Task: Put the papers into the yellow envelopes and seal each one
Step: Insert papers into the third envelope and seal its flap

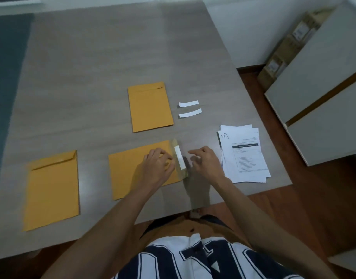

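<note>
hands (curled) at flap

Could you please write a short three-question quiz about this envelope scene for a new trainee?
1. True or false: three yellow envelopes lie on the table.
2. How many loose white strips lie beside the far envelope?
3. The paper stack lies nearest which hand: A) left hand, B) right hand?

Key: 1 true; 2 two; 3 B. The other envelopes are the middle envelope and the left envelope.
</note>
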Demonstrator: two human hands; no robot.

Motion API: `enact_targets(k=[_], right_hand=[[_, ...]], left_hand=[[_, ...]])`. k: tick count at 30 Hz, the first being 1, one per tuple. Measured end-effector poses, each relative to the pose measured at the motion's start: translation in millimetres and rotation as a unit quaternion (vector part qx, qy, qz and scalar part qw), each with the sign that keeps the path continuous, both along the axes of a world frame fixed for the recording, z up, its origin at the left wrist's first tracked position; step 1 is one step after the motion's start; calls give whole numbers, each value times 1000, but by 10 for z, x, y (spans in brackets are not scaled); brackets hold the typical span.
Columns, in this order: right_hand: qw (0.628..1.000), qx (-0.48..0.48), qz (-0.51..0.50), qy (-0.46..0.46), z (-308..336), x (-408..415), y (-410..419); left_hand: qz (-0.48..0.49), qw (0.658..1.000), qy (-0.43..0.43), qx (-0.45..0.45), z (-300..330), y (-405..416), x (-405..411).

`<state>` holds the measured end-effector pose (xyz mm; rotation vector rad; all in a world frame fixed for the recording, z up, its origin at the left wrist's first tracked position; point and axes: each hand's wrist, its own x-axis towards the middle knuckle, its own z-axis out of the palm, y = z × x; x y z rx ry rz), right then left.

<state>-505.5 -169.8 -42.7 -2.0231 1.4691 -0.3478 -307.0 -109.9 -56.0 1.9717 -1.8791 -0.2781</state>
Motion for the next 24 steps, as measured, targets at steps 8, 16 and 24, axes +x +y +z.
enact_targets(k=[8, 16, 24], right_hand=[[987, -17, -142, 75, 145, -943, -161], [973, 20, -193, 127, 133, -1660, -96], [972, 11, -171, 162, 12, -1757, -78]], left_hand=[[-102, 991, 25, 86, 230, -668, -863], [-160, 973, -28, 164, 293, -1466, -1724], [-156, 955, -126, 218, 231, -1875, -2090]])
